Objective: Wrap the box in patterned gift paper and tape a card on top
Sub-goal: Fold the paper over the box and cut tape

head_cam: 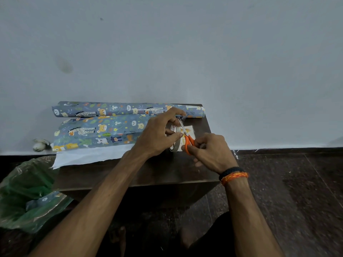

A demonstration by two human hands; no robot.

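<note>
Together, right hand (209, 153) gripping scissors (186, 137)

both my arms reach forward over the table edge, bare to the elbows. my left hand (157, 134) is raised, knuckles up, fingers curled, thumb and forefinger pinching a tape roll (175, 140) with the forefinger stretched out past it. my right hand (209, 151) sits just beside it, lower and nearer me, fingers curled through the orange handles of the scissors (186, 137), blades pointing away. my right wrist wears two bands, one dark, one orange.
</note>
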